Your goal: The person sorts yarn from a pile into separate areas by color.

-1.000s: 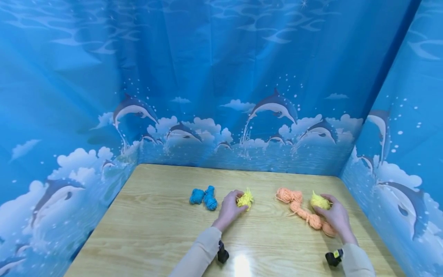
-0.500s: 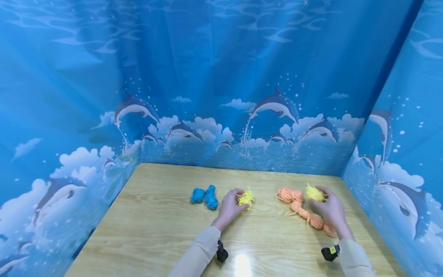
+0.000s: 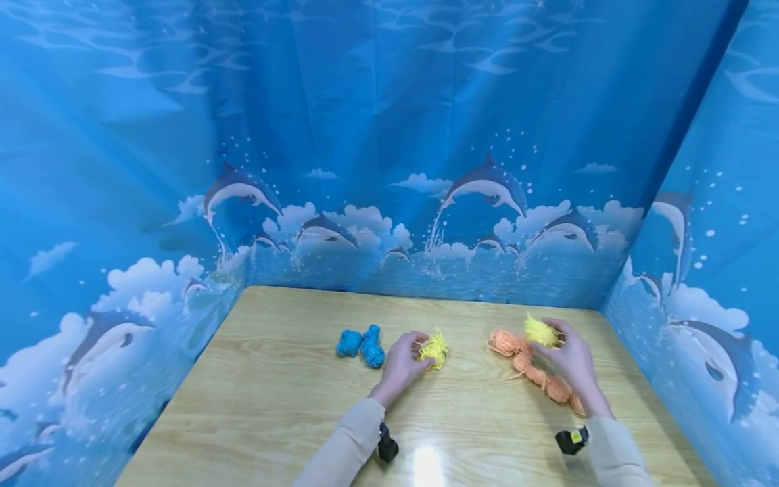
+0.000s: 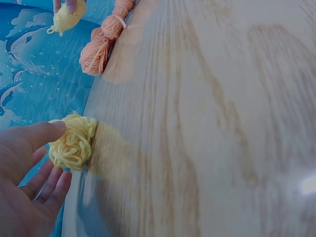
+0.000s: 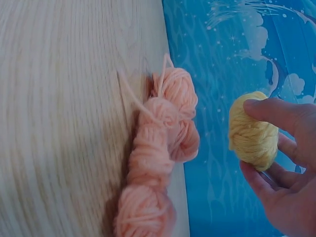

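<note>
My left hand point(image 3: 402, 365) curls thumb and fingers round a loose yellow ball of yarn point(image 4: 74, 143) that rests on the table. In my right hand point(image 3: 572, 355) a second yellow ball of yarn point(image 5: 254, 131) is pinched between thumb and fingers, held above the table. Below and beside that hand lies a row of peach balls of yarn point(image 5: 150, 158), several of them touching, with a loose strand point(image 5: 131, 91) sticking out. To the left of my left hand sit blue balls of yarn point(image 3: 371, 348).
The wooden table point(image 3: 268, 406) ends at a blue dolphin-print curtain point(image 3: 377, 169) behind and at both sides. A bright reflection shows on the table near the front. A small black camera point(image 3: 387, 443) is on each wrist.
My right hand has carried its yellow ball of yarn to the left and slightly away, over the far part of the peach row. My left hand has hardly moved.
</note>
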### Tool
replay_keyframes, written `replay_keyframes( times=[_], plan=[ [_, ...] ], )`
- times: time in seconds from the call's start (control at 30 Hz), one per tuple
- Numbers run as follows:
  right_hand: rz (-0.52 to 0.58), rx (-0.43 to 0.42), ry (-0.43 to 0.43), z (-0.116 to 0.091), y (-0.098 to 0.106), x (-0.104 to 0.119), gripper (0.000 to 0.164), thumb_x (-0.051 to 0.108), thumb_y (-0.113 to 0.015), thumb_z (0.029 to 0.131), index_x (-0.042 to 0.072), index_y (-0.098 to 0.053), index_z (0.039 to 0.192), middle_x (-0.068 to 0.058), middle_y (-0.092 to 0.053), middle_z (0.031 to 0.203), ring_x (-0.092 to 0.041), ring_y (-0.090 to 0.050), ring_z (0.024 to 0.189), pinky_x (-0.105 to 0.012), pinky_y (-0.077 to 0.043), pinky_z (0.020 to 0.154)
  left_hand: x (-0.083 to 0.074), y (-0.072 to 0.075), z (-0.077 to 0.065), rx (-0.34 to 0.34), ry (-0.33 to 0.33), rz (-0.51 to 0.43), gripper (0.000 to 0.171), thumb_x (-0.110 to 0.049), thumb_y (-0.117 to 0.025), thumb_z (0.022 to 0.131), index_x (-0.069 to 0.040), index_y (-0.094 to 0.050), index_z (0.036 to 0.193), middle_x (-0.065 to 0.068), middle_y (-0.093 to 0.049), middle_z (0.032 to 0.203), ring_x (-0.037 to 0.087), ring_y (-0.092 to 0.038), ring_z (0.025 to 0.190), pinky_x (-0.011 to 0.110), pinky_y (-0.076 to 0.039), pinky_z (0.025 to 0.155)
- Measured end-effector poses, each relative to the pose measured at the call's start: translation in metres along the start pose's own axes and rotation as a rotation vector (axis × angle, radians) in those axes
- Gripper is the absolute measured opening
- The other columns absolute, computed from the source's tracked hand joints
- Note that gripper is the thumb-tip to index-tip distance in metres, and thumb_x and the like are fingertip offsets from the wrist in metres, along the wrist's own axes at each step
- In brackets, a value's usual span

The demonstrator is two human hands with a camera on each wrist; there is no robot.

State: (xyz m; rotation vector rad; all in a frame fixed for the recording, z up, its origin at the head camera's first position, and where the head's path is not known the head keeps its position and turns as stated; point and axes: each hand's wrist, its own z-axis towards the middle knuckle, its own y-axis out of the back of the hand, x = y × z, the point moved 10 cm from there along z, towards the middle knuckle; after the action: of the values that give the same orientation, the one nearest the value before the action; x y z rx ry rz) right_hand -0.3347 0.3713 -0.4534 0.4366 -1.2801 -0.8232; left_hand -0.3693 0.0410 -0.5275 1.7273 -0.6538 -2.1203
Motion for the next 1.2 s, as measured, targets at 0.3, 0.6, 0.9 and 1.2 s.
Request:
replay_keyframes(
  times=[0.3,0.6,0.9,1.2],
  plan=[
    [0.037,0.008,0.013,0.003,-0.010,0.009,0.062,0.011,-0.078,0.088,-0.001,-0.050,0.143,-0.031,-0.054,0.138,-0.048,-0.055,0.117,-0.060,-0.050,0.091,0.001,0.002,-0.001,-0.011,-0.015,0.010,0.042,-0.014,-0.084,0.083,-0.011,-0.067,0.122,0.005,-0.067,0.115,0.019,-0.067,0.099,0.030,-0.059,0.084],
    [0.073,0.050,-0.018,0.005,-0.031,0.016,0.062,0.011,-0.077,0.089,0.001,-0.050,0.144,-0.030,-0.050,0.142,-0.049,-0.053,0.123,-0.059,-0.050,0.098,0.000,0.001,0.000,-0.012,-0.040,0.006,0.040,-0.011,-0.084,0.083,-0.010,-0.068,0.120,0.006,-0.068,0.115,0.019,-0.067,0.098,0.026,-0.058,0.083],
    [0.080,0.066,-0.009,0.001,-0.058,0.030,0.062,0.014,-0.081,0.086,0.004,-0.054,0.141,-0.028,-0.055,0.137,-0.045,-0.057,0.117,-0.055,-0.053,0.095,0.000,0.000,0.000,-0.013,-0.043,0.008,0.037,-0.010,-0.084,0.083,-0.010,-0.069,0.117,0.005,-0.070,0.110,0.017,-0.068,0.095,0.026,-0.058,0.081],
    [0.102,0.128,0.026,-0.002,-0.088,0.041,0.059,0.006,-0.081,0.085,0.000,-0.056,0.138,-0.028,-0.059,0.132,-0.043,-0.058,0.116,-0.055,-0.053,0.096,-0.002,0.002,-0.002,-0.015,-0.046,-0.014,0.037,-0.009,-0.085,0.082,-0.008,-0.070,0.115,0.005,-0.070,0.107,0.017,-0.068,0.092,0.025,-0.058,0.080]
  ],
)
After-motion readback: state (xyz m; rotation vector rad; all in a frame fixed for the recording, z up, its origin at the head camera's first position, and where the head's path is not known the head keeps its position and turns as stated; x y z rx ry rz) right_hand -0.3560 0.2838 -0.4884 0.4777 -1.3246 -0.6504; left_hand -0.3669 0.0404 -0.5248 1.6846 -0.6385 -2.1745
